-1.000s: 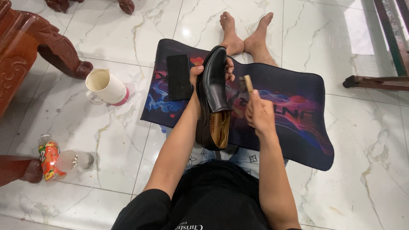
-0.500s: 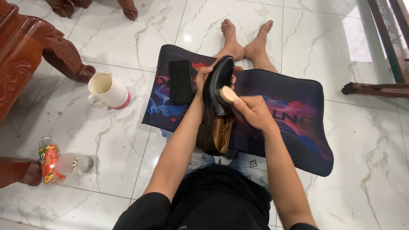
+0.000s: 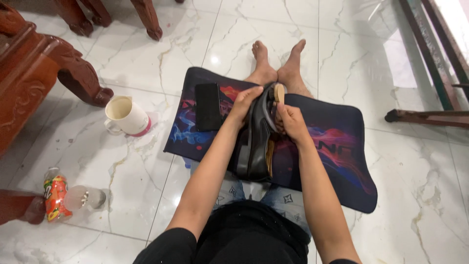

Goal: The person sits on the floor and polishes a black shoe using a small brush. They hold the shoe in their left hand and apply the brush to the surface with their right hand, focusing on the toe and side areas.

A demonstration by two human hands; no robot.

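Brushing a black shoe over the mat on my lap

My left hand has its fingers wrapped around the toe end of the black shoe, holding it up on its side above the dark mat across my legs; my right hand has its fingers clenched on a small wooden brush, pressed to the shoe near the toe. A black phone lies on the mat's left part, a white mug and a tipped bottle sit on the marble floor
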